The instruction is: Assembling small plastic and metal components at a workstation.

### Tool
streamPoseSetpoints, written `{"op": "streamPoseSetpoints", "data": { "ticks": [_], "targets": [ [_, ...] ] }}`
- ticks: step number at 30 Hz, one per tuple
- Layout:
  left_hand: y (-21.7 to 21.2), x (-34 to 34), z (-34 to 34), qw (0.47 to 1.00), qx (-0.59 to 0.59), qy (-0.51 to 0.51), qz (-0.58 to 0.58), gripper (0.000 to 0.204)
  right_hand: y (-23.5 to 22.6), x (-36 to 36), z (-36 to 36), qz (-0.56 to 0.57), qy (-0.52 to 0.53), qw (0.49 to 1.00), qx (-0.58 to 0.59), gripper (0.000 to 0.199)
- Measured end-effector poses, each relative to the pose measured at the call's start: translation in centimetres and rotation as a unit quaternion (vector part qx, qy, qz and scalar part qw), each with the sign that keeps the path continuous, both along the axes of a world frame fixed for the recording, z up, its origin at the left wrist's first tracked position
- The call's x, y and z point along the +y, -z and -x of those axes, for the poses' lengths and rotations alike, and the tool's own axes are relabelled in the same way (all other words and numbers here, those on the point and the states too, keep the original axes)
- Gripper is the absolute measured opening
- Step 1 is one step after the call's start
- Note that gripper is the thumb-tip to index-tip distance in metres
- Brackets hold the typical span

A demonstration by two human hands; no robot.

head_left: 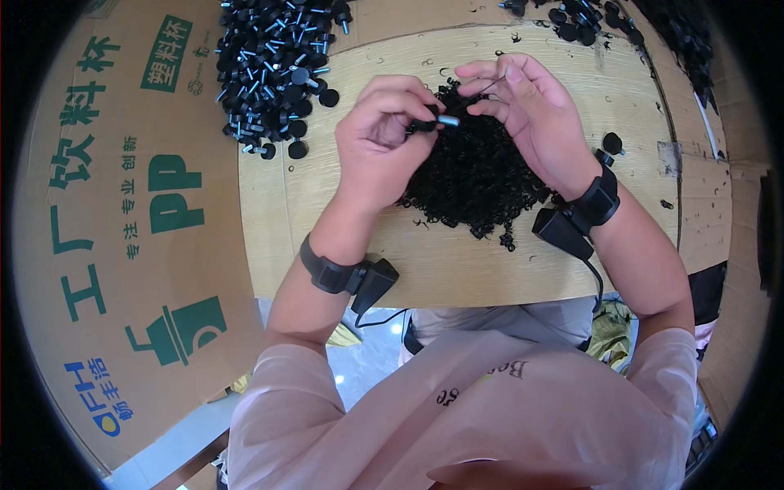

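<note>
Hands fitting a small ring onto a knob screw, above the pale wooden board (457, 269).

Under both hands I see the heap of small black rubber rings (478, 184), and far to the upper left of them the pile of black plastic knob screws (273, 65). My left hand (384, 139) is closed around one black knob screw with a shiny metal stem (433, 122); I judge it light and stiff, best held by the head. My right hand (531, 110), half open, pinches one thin black ring (487, 84), soft and easy to drop.
</note>
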State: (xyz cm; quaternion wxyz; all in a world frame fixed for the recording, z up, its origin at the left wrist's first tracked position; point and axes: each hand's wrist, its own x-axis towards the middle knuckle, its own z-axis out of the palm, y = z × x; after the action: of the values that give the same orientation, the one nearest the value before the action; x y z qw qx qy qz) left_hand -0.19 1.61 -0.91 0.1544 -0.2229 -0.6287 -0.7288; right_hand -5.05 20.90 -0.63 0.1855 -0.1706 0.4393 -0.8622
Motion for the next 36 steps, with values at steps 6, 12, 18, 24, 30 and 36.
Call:
{"op": "streamPoseSetpoints", "data": {
  "ticks": [6,12,18,24,30,36],
  "targets": [
    [-0.4,-0.2,-0.2,0.997,-0.062,0.012,-0.052,0.031,0.3,0.1,-0.5,0.117,-0.072,0.989,-0.051,0.02],
    [-0.6,0.3,-0.4,0.998,-0.064,0.007,0.002,0.031,0.2,0.3,0.1,0.065,-0.079,0.991,-0.081,0.017],
    [-0.5,0.2,-0.5,0.994,-0.053,-0.027,0.093,0.031,-0.2,0.1,0.2,-0.001,-0.009,0.998,-0.063,0.018],
    [-0.2,-0.4,-0.5,0.995,-0.067,-0.032,0.063,0.031,-0.2,0.6,0.7,-0.039,0.081,0.996,0.003,0.017],
    [-0.6,-0.3,-0.6,0.993,-0.088,-0.059,0.051,0.028,-0.6,1.3,0.8,-0.076,0.077,0.992,0.069,0.016],
    [-0.3,-0.4,-0.7,0.99,-0.05,-0.06,0.115,0.034,-1.7,0.0,-1.7,-0.351,0.096,0.882,0.3,0.017]
  ]
}}
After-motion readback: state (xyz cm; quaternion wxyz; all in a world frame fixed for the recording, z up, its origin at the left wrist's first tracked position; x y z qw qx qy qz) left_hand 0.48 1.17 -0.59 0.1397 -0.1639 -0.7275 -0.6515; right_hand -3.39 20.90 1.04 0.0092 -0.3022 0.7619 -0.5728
